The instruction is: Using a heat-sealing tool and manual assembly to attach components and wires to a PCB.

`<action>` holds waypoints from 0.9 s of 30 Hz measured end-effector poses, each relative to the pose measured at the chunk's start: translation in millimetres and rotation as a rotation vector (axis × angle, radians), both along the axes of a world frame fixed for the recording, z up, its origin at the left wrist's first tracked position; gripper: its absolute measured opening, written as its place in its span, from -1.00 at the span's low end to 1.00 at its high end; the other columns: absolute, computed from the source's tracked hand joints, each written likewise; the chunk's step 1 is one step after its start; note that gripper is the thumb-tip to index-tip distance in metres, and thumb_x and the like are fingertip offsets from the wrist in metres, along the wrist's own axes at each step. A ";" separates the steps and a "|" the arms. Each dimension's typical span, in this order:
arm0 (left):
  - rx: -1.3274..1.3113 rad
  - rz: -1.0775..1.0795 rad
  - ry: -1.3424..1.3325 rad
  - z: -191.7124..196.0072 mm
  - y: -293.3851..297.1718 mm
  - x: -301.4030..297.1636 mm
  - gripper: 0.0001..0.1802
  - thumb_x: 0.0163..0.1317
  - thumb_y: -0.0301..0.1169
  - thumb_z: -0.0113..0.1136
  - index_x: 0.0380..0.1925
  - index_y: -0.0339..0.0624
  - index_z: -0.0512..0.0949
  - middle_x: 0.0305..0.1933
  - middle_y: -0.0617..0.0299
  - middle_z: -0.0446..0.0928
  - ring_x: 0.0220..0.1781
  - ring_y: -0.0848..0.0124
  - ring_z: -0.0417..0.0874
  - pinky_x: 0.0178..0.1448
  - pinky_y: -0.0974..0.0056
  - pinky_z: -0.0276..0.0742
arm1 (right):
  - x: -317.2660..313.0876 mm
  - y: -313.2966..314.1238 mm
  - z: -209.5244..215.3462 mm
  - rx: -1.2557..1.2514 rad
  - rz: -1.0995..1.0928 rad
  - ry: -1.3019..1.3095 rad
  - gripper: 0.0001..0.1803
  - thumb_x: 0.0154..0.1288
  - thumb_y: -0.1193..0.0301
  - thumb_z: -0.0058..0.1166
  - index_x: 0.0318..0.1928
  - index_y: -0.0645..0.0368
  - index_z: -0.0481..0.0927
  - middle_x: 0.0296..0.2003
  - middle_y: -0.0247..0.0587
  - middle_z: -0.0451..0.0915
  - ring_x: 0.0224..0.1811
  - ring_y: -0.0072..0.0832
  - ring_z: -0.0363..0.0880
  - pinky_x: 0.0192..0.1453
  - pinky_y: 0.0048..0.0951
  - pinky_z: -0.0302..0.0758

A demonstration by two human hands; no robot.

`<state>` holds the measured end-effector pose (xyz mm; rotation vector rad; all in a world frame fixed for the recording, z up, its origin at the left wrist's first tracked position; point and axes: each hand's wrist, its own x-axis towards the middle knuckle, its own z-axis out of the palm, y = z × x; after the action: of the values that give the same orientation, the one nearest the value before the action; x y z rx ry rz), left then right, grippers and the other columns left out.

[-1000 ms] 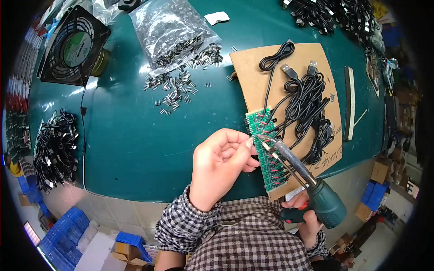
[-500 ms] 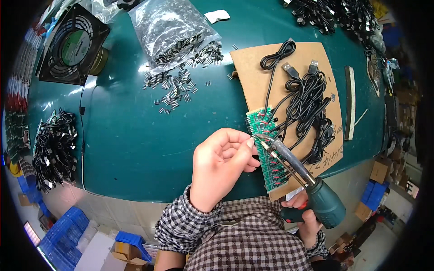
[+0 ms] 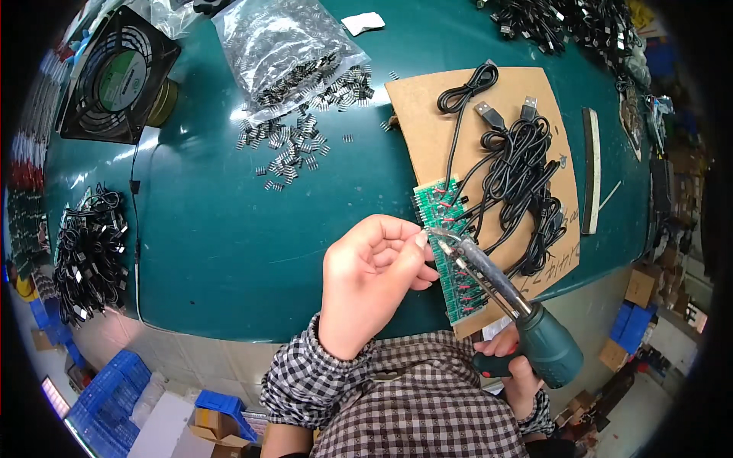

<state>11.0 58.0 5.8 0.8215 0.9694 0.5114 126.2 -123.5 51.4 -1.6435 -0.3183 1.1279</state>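
Note:
My left hand [image 3: 370, 278] is pinched closed at the left edge of a long green circuit board [image 3: 455, 299]. Whatever lies between thumb and forefinger is too small to make out. In my right hand [image 3: 521, 375] I grip a dark green soldering gun [image 3: 551, 347], its metal barrel slanting up and left across the board. The tip meets the board's left edge beside my left fingertips. Red and black wires join the board to bundled black USB cables [image 3: 519, 164]. Board and cables lie on a cardboard sheet [image 3: 424, 107].
Small pin connectors [image 3: 294, 149] lie scattered by a clear plastic bag [image 3: 286, 46] of more. A black fan [image 3: 122, 80] stands at the far left, cable bundles [image 3: 92, 256] nearer. Right of the cardboard lies a pale strip [image 3: 591, 172]; more cables [image 3: 565, 23] are piled behind.
The soldering tip has shifted slightly left, closer to my left fingertips. My left hand keeps its pinch at the board's edge. The whole view has moved a little.

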 end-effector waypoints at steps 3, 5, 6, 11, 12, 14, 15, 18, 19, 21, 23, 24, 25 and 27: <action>0.002 0.000 0.000 -0.6 -0.4 0.4 -0.86 0.21 -0.53 0.02 -0.33 -0.46 0.42 -0.43 0.06 0.55 -0.49 0.42 0.61 -0.43 0.46 0.57 | 0.2 0.1 1.2 -0.020 0.018 0.019 -0.45 0.04 0.01 0.17 -0.32 0.29 0.36 -0.47 -0.23 0.36 -0.35 -0.42 0.47 -0.09 -0.22 0.55; 0.000 0.002 -0.001 -0.7 -0.6 0.7 -0.86 0.21 -0.53 0.02 -0.33 -0.46 0.42 -0.43 0.06 0.54 -0.49 0.42 0.61 -0.43 0.46 0.57 | -0.7 -0.7 1.5 -0.025 0.000 0.013 -0.45 0.04 0.01 0.17 -0.33 0.28 0.36 -0.47 -0.23 0.36 -0.34 -0.41 0.47 -0.09 -0.22 0.54; -0.007 0.006 -0.002 -0.6 -0.8 0.6 -0.86 0.21 -0.53 0.02 -0.33 -0.46 0.42 -0.43 0.06 0.54 -0.49 0.42 0.61 -0.43 0.46 0.57 | -0.5 -1.3 1.6 -0.026 0.000 0.014 -0.45 0.04 0.01 0.17 -0.33 0.28 0.36 -0.47 -0.23 0.36 -0.34 -0.41 0.47 -0.09 -0.22 0.54; -0.016 0.003 0.003 -0.7 -0.5 0.4 -0.86 0.21 -0.53 0.02 -0.33 -0.46 0.42 -0.43 0.06 0.55 -0.49 0.43 0.61 -0.43 0.45 0.57 | -1.2 -4.4 1.7 -0.044 0.011 0.036 -0.44 0.04 -0.01 0.16 -0.31 0.28 0.36 -0.45 -0.23 0.38 -0.32 -0.41 0.49 -0.10 -0.23 0.55; -0.013 0.003 -0.002 -0.9 -0.5 0.4 -0.86 0.21 -0.53 0.02 -0.33 -0.46 0.42 -0.43 0.07 0.55 -0.49 0.43 0.61 -0.43 0.45 0.57 | -0.7 -4.5 1.4 -0.045 0.011 0.035 -0.44 0.04 -0.01 0.16 -0.31 0.28 0.36 -0.45 -0.23 0.38 -0.32 -0.41 0.49 -0.10 -0.23 0.55; -0.011 0.004 -0.007 -1.3 -0.5 0.2 -0.86 0.21 -0.53 0.02 -0.33 -0.46 0.42 -0.42 0.07 0.55 -0.49 0.43 0.61 -0.43 0.45 0.57 | 1.4 -5.2 0.4 -0.043 0.054 0.004 -0.42 0.05 -0.03 0.14 -0.29 0.29 0.35 -0.41 -0.19 0.40 -0.30 -0.39 0.51 -0.12 -0.25 0.57; -0.007 0.003 -0.006 -1.2 -0.6 0.2 -0.86 0.21 -0.53 0.02 -0.33 -0.46 0.42 -0.42 0.07 0.55 -0.49 0.43 0.61 -0.43 0.45 0.57 | 1.7 -5.3 1.8 -0.043 0.055 0.005 -0.42 0.05 -0.03 0.14 -0.29 0.29 0.35 -0.41 -0.19 0.40 -0.30 -0.39 0.51 -0.12 -0.25 0.57; 0.000 -0.002 0.000 -1.3 -0.6 0.6 -0.86 0.21 -0.53 0.02 -0.33 -0.45 0.43 -0.42 0.07 0.55 -0.49 0.43 0.61 -0.43 0.46 0.57 | 1.4 -3.6 5.4 0.026 0.035 0.075 -0.55 0.17 0.12 0.06 -0.19 0.28 0.37 -0.17 -0.03 0.45 -0.13 -0.30 0.48 0.03 -0.30 0.42; 0.005 -0.005 0.002 -1.4 -0.8 0.9 -0.86 0.21 -0.53 0.02 -0.33 -0.45 0.43 -0.42 0.07 0.55 -0.49 0.43 0.61 -0.43 0.46 0.57 | -0.1 0.2 3.8 0.005 0.010 0.027 -0.47 0.11 0.04 0.10 -0.24 0.31 0.36 -0.29 -0.09 0.43 -0.21 -0.33 0.50 -0.06 -0.29 0.50; -0.004 0.001 -0.002 -1.0 -0.6 0.5 -0.86 0.21 -0.53 0.02 -0.33 -0.45 0.43 -0.42 0.07 0.55 -0.49 0.43 0.61 -0.43 0.46 0.57 | 0.6 -1.0 0.1 -0.015 -0.013 -0.022 -0.39 0.05 -0.04 0.13 -0.30 0.33 0.35 -0.41 -0.14 0.41 -0.28 -0.37 0.52 -0.15 -0.27 0.59; -0.012 0.006 -0.006 -0.3 -0.4 0.5 -0.87 0.21 -0.53 0.02 -0.34 -0.45 0.43 -0.42 0.07 0.55 -0.49 0.43 0.61 -0.43 0.46 0.57 | 5.4 -11.4 -5.8 0.124 0.067 0.109 -0.57 0.16 0.17 0.10 -0.20 0.28 0.36 -0.24 -0.07 0.44 -0.14 -0.31 0.46 0.03 -0.25 0.42; -0.013 0.006 -0.003 0.2 -0.3 0.7 -0.87 0.20 -0.53 0.02 -0.34 -0.45 0.43 -0.42 0.07 0.54 -0.49 0.43 0.61 -0.43 0.46 0.57 | 3.6 -8.2 -4.2 0.124 0.067 0.109 -0.57 0.16 0.17 0.10 -0.20 0.28 0.36 -0.24 -0.07 0.44 -0.14 -0.31 0.46 0.03 -0.25 0.42; -0.015 0.006 -0.001 0.7 -0.1 0.9 -0.87 0.20 -0.54 0.02 -0.34 -0.45 0.43 -0.42 0.07 0.54 -0.49 0.43 0.61 -0.43 0.46 0.57 | 0.4 -1.9 -1.1 0.056 0.032 0.057 -0.48 0.10 0.07 0.12 -0.25 0.31 0.35 -0.34 -0.12 0.42 -0.22 -0.35 0.48 -0.07 -0.27 0.50; -0.011 0.008 0.003 0.2 -0.7 0.6 -0.87 0.20 -0.54 0.02 -0.34 -0.45 0.43 -0.42 0.07 0.54 -0.49 0.43 0.61 -0.43 0.46 0.57 | -0.6 2.7 0.1 -0.011 -0.002 0.007 -0.39 0.05 -0.03 0.13 -0.30 0.34 0.35 -0.43 -0.16 0.40 -0.31 -0.40 0.50 -0.17 -0.29 0.59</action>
<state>11.6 57.4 6.0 0.8087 0.9778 0.5116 125.6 -120.8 51.5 -1.6494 -0.3062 1.1355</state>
